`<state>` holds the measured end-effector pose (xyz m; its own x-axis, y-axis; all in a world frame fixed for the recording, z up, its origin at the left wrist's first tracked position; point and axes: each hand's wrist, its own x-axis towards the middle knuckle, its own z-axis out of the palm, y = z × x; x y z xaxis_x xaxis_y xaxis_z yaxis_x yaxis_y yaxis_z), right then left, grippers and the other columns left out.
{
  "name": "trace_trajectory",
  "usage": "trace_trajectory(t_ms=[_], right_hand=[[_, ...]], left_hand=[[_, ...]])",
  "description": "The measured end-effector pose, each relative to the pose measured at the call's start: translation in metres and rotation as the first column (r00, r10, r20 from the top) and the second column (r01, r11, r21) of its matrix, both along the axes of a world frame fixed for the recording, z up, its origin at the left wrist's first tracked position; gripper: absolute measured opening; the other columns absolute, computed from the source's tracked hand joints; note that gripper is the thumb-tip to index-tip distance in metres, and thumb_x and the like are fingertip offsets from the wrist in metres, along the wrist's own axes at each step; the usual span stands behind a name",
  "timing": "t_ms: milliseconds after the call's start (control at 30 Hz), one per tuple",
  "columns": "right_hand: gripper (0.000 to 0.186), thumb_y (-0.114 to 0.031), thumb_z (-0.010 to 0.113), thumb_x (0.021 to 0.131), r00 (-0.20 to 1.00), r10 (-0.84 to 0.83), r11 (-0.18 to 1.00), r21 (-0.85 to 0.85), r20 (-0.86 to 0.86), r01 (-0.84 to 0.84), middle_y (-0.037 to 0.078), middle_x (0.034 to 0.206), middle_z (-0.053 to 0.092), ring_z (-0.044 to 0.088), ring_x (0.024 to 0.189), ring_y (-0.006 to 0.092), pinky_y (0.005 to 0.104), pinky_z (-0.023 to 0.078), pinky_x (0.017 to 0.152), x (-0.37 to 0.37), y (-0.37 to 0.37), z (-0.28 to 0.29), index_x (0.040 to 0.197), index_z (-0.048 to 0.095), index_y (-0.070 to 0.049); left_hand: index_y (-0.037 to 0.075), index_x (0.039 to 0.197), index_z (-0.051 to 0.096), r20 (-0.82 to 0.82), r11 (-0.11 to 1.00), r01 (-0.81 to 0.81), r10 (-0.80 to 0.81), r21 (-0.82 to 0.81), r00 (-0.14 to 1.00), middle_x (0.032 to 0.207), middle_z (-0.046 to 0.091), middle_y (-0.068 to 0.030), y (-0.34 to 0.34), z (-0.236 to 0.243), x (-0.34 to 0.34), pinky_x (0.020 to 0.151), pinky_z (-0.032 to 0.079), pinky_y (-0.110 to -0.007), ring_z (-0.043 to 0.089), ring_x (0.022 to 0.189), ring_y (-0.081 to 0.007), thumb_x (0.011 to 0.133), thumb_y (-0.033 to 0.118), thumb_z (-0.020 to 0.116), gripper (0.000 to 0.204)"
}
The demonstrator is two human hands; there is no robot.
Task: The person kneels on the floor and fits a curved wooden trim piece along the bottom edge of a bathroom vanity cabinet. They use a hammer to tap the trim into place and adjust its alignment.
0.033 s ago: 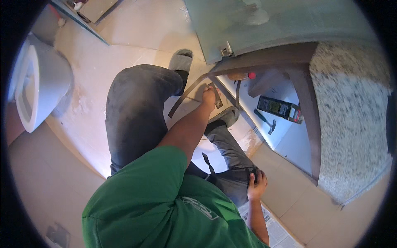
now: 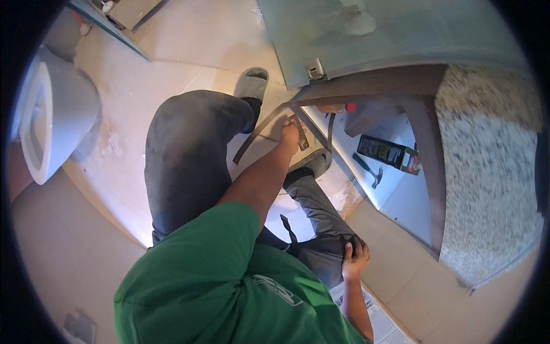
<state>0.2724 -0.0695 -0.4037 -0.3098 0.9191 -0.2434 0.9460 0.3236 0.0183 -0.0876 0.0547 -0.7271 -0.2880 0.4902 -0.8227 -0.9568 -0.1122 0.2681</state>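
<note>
My left hand (image 2: 290, 135) reaches forward, its fingers closed round a short dark brown strip (image 2: 302, 141) above the floor, beside my slippered foot. Around it bends a thin brown strip (image 2: 245, 150), one end on the left and the other running up to the cabinet's front edge; where the two strips meet is unclear. My right hand (image 2: 356, 261) lies on my bent knee in grey trousers (image 2: 323, 249), with its fingers apart and nothing in it.
The brown cabinet (image 2: 438, 189) on the right stands open, with a hammer (image 2: 369, 170), a dark box (image 2: 387, 153) and a red-capped container (image 2: 338, 108) inside. Its greenish door (image 2: 395, 34) juts out at the top. A toilet (image 2: 54, 120) is on the left; newspaper (image 2: 381, 321) lies lower right.
The view has shifted very slightly, so the cabinet sits a little further right. Both hands stay where they were.
</note>
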Motion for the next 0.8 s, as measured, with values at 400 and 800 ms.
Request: trace_trajectory(t_ms=[400, 800], right_hand=[[0.043, -0.044, 0.063, 0.096, 0.993, -0.005, 0.998, -0.059, 0.121, 0.012, 0.013, 0.128, 0.064, 0.054, 0.124, 0.0355, 0.0498, 0.036, 0.108, -0.022, 0.034, -0.006, 0.117, 0.071, -0.007], [0.043, -0.044, 0.062, 0.097, 0.992, 0.021, 0.999, -0.049, 0.126, -0.015, 0.013, 0.128, 0.066, 0.055, 0.124, 0.0369, 0.0493, 0.037, 0.109, -0.018, 0.034, -0.008, 0.115, 0.071, -0.006]], left_hand=[[0.013, 0.125, 0.053, 0.048, 0.994, 0.064, -0.068, 0.091, 0.997, 0.112, 0.069, -0.0067, 0.022, -0.009, -0.027, 0.079, 0.054, -0.039, 0.065, 0.089, -0.0203, 0.111, 0.030, 0.042, 0.024], [0.020, 0.134, 0.049, 0.027, 0.967, 0.252, -0.253, 0.041, 0.967, 0.142, 0.052, -0.0057, 0.022, 0.000, -0.041, 0.106, 0.040, -0.053, 0.051, 0.125, -0.0260, 0.107, 0.039, 0.050, 0.034]])
